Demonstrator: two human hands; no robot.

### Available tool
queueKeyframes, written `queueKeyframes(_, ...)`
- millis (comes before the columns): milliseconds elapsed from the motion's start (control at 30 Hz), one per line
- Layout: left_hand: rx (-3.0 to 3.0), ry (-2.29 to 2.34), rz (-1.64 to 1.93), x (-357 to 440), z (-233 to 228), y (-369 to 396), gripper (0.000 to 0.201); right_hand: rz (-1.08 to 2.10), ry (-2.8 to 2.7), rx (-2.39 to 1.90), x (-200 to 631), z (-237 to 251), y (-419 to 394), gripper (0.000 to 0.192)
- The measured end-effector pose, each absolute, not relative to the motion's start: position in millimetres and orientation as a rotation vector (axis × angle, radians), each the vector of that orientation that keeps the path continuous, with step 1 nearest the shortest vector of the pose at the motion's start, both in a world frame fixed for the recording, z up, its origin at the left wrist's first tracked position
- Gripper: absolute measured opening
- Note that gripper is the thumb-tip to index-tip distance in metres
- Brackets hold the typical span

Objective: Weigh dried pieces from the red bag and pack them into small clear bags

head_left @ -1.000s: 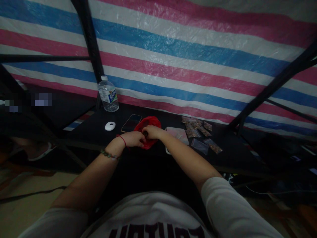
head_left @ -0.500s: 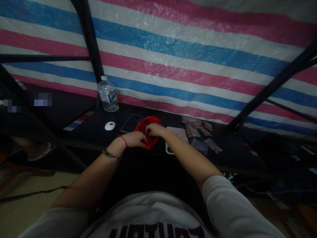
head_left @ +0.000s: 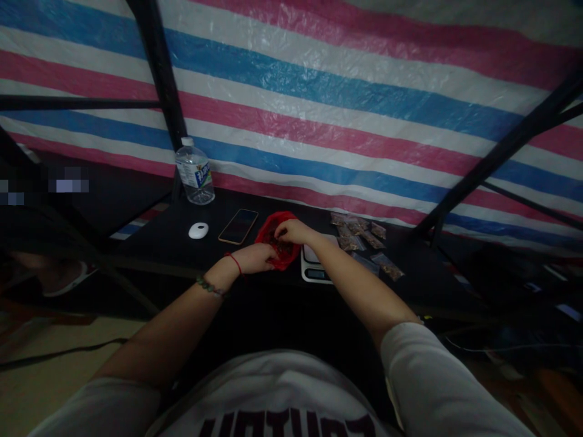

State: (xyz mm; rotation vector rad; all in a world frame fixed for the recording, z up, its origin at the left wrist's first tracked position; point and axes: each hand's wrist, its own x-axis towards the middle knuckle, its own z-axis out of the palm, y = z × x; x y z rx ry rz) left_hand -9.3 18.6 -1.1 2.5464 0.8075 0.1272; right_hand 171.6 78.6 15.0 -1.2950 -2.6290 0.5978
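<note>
While left hand (head_left: 255, 258) grips one red bag (head_left: 277, 238), right hand (head_left: 295, 230) pinches inside; roughly eight packets (head_left: 362, 240) beside.

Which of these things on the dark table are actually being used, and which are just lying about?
In use:
left hand holding the red bag
right hand reaching into it
scale
small filled packets

Lying about:
water bottle
phone
white oval object

We see a dim, underexposed scene: daylight glows through the striped tarp (head_left: 346, 115), whose plastic shows a faint sheen, while the black table (head_left: 182, 249) sinks into shadow. Wide-angle distortion bends the frame edges, and a pixelated patch sits at far left.
</note>
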Motion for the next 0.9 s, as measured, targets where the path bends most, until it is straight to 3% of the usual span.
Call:
queueKeyframes(167, 2.548, 0.862, 0.229, -7.7, 3.4, 13.8, 0.023, 0.577, -2.562, -1.341, 185.9, 28.8, 78.6, 0.024)
queueKeyframes(367, 2.367, 1.058, 0.802, 26.4, 4.4, 3.7, 0.076, 0.632, -2.395, -1.348, 247.6, 57.3, 67.4, 0.025)
queueKeyframes(633, 2.180, 1.102, 0.762, 131.0, -8.2, 29.5, 0.110, 0.592, -2.350, -1.533, 300.0, 56.4, 42.1, 0.025)
queueKeyframes(700, 2.165, 1.147, 0.669, 148.1, -7.7, 41.1, 0.100, 0.553, -2.357, -1.533, 304.6, 56.2, 38.0, 0.024)
queueKeyframes(833, 2.220, 1.156, 0.593, 156.0, -5.4, 52.4, 0.062, 0.558, -2.351, -1.513, 305.6, 60.2, 36.9, 0.024)
queueKeyframes(900, 2.198, 1.183, 0.631, 145.1, -5.4, 51.9, 0.058, 0.560, -2.342, -1.493, 299.1, 63.1, 40.0, 0.023)
